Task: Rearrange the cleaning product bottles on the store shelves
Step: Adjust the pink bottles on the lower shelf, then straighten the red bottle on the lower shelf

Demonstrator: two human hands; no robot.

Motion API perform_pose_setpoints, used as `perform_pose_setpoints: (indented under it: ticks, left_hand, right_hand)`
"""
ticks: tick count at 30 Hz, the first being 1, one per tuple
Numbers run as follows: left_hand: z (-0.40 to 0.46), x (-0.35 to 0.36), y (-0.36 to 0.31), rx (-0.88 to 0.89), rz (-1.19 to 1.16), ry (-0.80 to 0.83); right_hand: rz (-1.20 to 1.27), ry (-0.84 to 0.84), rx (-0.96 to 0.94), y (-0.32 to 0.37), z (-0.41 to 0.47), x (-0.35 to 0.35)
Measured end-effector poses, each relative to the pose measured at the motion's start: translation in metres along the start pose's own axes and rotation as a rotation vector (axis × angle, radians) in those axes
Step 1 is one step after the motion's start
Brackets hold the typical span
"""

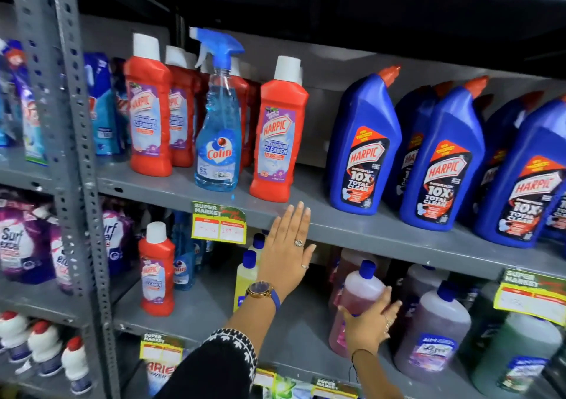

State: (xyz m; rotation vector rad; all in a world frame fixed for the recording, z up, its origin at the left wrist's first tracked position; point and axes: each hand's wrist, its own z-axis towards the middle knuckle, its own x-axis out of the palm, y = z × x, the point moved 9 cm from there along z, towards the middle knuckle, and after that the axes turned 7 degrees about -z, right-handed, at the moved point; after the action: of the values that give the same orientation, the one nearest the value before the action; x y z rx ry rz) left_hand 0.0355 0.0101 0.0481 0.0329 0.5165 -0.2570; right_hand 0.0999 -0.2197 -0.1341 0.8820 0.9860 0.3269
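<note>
My left hand (288, 245) is open and flat, fingers up, in front of the edge of the upper grey shelf (382, 230), just below a red Harpic bathroom cleaner bottle (277, 141). It holds nothing. My right hand (367, 319) is wrapped around a pink liquid bottle with a blue cap (361, 288) on the lower shelf (199, 309). A blue Colin spray bottle (219, 129) stands left of the red bottle. Several blue Harpic toilet cleaner bottles (363, 147) fill the right of the upper shelf.
More red Harpic bottles (150, 107) stand at upper left. On the lower shelf are a lone red Harpic bottle (156, 270), yellow bottles (246, 279), a purple bottle (435, 331) and a green one (517, 349). A perforated steel upright (79, 184) divides the bays.
</note>
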Motion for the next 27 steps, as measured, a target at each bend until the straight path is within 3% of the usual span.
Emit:
perform_pose_setpoints:
  ticks: [4, 8, 15, 22, 27]
  left_hand:
    - [-0.028, 0.001, 0.004, 0.050, -0.005, 0.091]
    - [-0.058, -0.003, 0.029, 0.150, 0.086, 0.195]
    - [-0.073, -0.055, 0.128, -0.046, 0.179, 0.167]
    - [-0.066, -0.112, 0.208, -0.037, 0.288, 0.140]
    - [-0.051, -0.144, 0.280, -0.035, 0.254, 0.080]
  right_hand:
    - [0.001, -0.056, -0.021, -0.003, -0.028, 0.003]
    - [-0.077, -0.052, -0.223, 0.024, -0.071, 0.020]
    - [-0.052, 0.112, -0.624, 0.122, -0.161, 0.077]
    - [-0.006, 0.287, -0.701, 0.221, -0.238, 0.131]
    - [0.200, 0.468, -0.617, 0.269, -0.269, 0.173]
